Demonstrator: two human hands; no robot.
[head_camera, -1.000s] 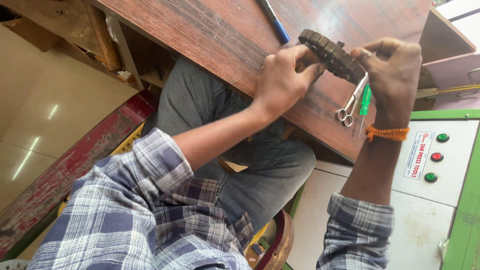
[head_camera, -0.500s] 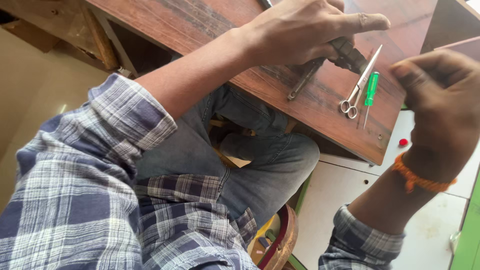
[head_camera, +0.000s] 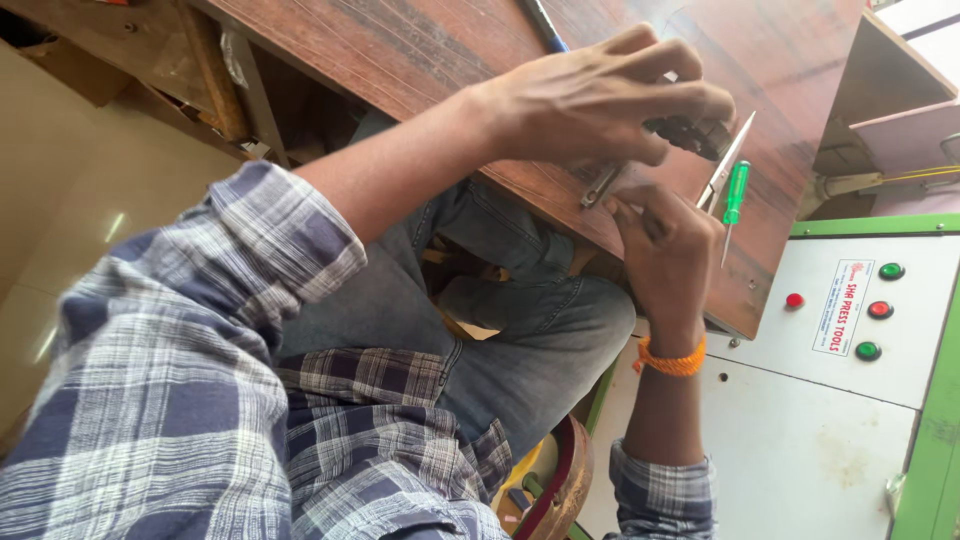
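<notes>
My left hand (head_camera: 600, 100) lies on the brown wooden table (head_camera: 400, 50), its fingers curled over a dark toothed metal part (head_camera: 695, 135). A thin metal tool (head_camera: 600, 187) sticks out from under this hand toward the table's near edge. At that edge, my right hand (head_camera: 665, 250), with an orange band at the wrist, has its fingers closed over the handles of small scissors (head_camera: 725, 165). The blades point away from me. A green-handled screwdriver (head_camera: 735, 195) lies just right of the scissors.
A blue pen (head_camera: 545, 25) lies farther back on the table. To the right stands a white control box (head_camera: 800, 430) with red and green buttons (head_camera: 880, 310) and a green frame. Wooden shelves are at the top right. A round stool (head_camera: 560, 480) is under me.
My right hand came down from the raised position at the right onto the scissors' handles at the table edge. My left hand stayed over the dark part.
</notes>
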